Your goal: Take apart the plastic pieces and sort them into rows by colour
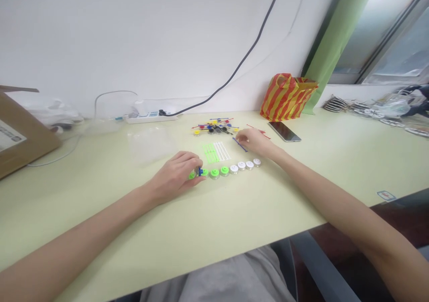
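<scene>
My left hand [179, 172] is closed in a pinch around a small round piece with a blue knob [200, 171] and a clear base, tipped on its side. Close by it starts a row of similar round pieces, green ones [215, 173] and then white ones [241, 165]. My right hand [253, 140] has its fingertips closed at the upper end of a thin blue arrow [240, 144]. Green arrows [210, 153] and white sticks [221, 151] lie side by side between the hands. Red arrows [263, 133] lie partly behind the right hand.
Behind the hands is a mixed pile of coloured arrows and round pieces [216, 127]. A phone [284, 131] and a striped bag [286, 97] are at the right. A clear plastic bag [150, 143], power strip [152, 117] and cardboard box [25, 130] are leftward.
</scene>
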`<state>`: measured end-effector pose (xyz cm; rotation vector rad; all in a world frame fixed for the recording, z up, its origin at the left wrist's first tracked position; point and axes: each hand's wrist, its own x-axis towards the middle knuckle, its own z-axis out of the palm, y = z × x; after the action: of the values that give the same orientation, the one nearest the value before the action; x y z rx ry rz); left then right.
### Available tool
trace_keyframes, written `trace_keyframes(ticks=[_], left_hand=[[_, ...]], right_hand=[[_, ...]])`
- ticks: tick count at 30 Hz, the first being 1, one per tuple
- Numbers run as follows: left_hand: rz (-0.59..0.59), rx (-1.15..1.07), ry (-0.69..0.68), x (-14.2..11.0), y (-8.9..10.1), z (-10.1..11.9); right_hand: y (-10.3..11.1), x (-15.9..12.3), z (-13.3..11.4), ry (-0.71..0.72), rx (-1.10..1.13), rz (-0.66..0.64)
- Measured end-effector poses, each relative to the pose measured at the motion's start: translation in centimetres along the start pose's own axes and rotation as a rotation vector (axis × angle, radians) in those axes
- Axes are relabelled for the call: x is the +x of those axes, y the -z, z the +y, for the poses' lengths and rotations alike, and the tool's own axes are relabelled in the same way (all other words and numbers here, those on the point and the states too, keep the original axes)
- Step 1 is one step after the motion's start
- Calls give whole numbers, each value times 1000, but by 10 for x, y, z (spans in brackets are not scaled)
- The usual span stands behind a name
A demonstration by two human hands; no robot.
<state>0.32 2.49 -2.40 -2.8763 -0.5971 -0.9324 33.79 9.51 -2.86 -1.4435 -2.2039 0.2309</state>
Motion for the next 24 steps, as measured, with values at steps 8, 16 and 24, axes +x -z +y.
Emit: trace_keyframes(ticks=[8,16,24], left_hand=[[17,-5,3,0,0,1],[0,-5,-8,1,0,1],[10,0,-29,0,-1,0]], right_hand=[[0,-2,-4,23,15,2],[-1,-3,-10,-15,44,16],[-11,1,-13,35,90,47]])
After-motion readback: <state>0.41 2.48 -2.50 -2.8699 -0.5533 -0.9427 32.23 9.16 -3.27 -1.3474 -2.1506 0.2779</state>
